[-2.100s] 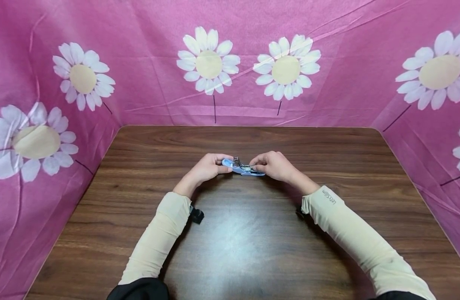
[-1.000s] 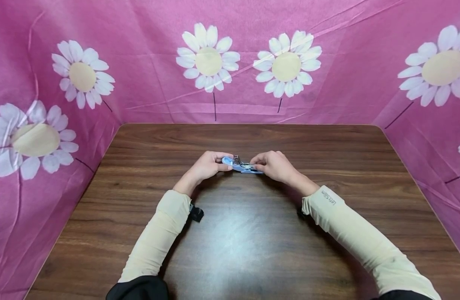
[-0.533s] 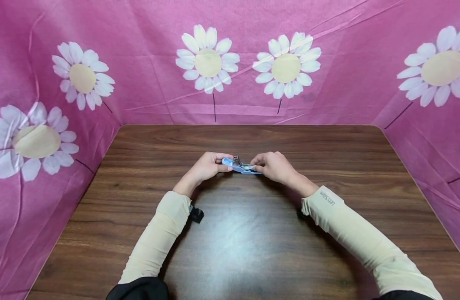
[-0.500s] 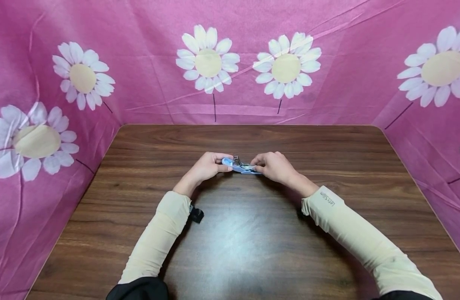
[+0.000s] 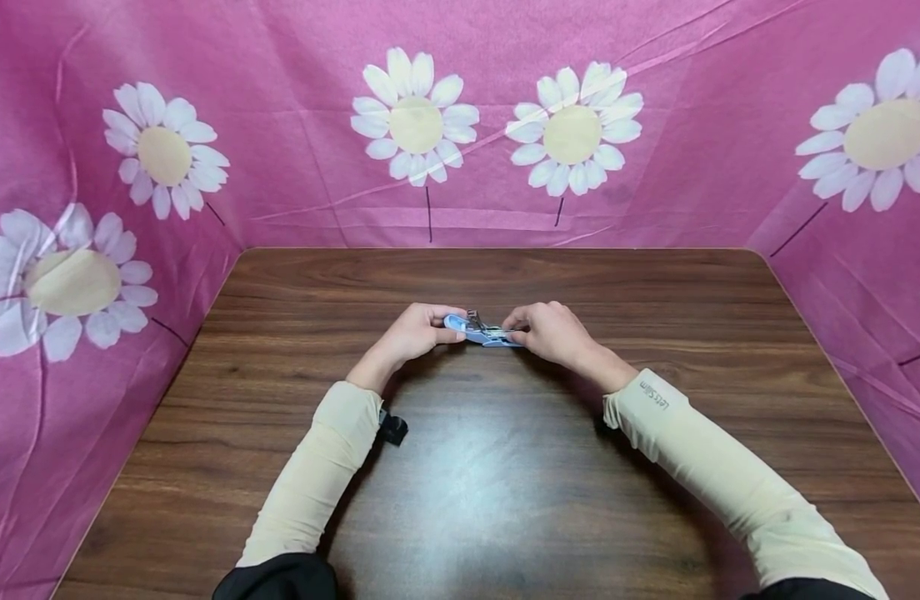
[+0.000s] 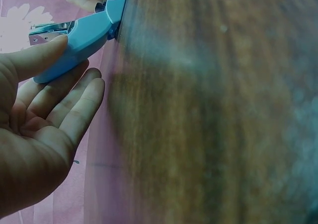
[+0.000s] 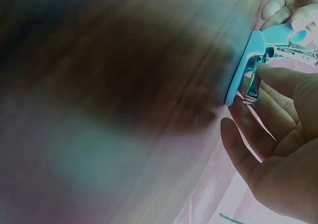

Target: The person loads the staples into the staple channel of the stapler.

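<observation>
A light-blue stapler (image 5: pixel 477 335) with bare metal parts spans the gap between both hands, low over the table. My left hand (image 5: pixel 415 335) pinches its rounded blue end, thumb on one side and fingers on the other; in the left wrist view the lower fingers of that hand (image 6: pixel 44 129) hang free. A metal piece (image 6: pixel 52 30) juts up from the blue body there. At the opposite end, my right hand (image 5: pixel 553 332) holds the slim metal magazine (image 7: pixel 253 82) between thumb and fingers, beside the long blue base (image 7: pixel 239 77). The right fingertips partly cover that end in the head view.
The brown wood-grain table (image 5: pixel 460 500) stretches around the hands. A pink cloth (image 5: pixel 302 167) printed with white daisies walls off its back and sides. Black wrist devices (image 5: pixel 392 428) sit at the cuffs of the beige sleeves (image 5: pixel 310 475).
The stapler's blue right end showed past the right fingertips at first and is now more covered. Both hands otherwise stay nearly still, keeping their holds.
</observation>
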The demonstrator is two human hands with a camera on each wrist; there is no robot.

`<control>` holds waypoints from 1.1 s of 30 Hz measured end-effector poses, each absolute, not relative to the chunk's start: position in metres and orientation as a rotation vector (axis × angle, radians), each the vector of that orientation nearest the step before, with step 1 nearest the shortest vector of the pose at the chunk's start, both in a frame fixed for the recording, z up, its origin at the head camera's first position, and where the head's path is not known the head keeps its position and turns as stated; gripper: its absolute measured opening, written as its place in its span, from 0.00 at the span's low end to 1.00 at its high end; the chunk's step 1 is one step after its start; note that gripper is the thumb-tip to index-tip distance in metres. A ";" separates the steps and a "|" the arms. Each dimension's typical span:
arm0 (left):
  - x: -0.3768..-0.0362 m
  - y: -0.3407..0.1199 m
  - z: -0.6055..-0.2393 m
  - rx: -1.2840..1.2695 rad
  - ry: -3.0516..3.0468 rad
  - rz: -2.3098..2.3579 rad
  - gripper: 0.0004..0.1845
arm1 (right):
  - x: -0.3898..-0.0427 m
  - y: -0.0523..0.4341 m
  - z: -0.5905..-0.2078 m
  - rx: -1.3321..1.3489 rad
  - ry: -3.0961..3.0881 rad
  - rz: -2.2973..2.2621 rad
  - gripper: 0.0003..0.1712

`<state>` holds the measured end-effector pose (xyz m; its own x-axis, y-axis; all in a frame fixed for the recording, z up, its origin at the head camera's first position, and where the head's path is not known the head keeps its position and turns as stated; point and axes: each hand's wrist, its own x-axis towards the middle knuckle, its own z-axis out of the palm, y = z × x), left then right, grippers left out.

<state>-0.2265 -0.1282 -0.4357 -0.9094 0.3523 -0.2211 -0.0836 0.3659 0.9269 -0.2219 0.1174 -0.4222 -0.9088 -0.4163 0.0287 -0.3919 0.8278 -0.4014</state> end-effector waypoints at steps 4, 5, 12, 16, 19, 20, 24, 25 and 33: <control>-0.226 -0.127 -0.435 0.243 2.251 1.564 0.22 | -0.223 0.120 -0.423 -0.680 2.927 -0.634 0.08; -0.226 -0.127 -0.435 0.244 2.252 1.561 0.22 | -0.223 0.122 -0.423 -0.686 2.917 -0.639 0.08; -0.223 -0.128 -0.435 0.243 2.253 1.530 0.22 | -0.224 0.132 -0.423 -0.729 2.883 -0.668 0.10; -0.223 -0.128 -0.435 0.249 2.254 1.527 0.22 | -0.224 0.140 -0.425 -0.748 2.884 -0.699 0.10; -0.223 -0.128 -0.435 0.249 2.253 1.528 0.22 | -0.225 0.145 -0.428 -0.734 2.872 -0.733 0.10; -0.223 -0.128 -0.436 0.248 2.252 1.528 0.22 | -0.225 0.147 -0.429 -0.729 2.867 -0.746 0.10; -0.223 -0.128 -0.437 0.243 2.250 1.533 0.21 | -0.227 0.154 -0.431 -0.689 2.839 -0.800 0.10; -0.223 -0.128 -0.437 0.243 2.251 1.531 0.21 | -0.227 0.155 -0.432 -0.681 2.835 -0.810 0.09; -0.222 -0.129 -0.436 0.234 2.239 1.533 0.22 | -0.230 0.158 -0.434 -0.571 2.801 -0.870 0.08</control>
<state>-0.2223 -0.1285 -0.4362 -0.8996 0.3638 -0.2415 -0.0936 0.3795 0.9205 -0.2300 0.1578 -0.4339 -0.9157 -0.4006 -0.0325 -0.3116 0.7587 -0.5721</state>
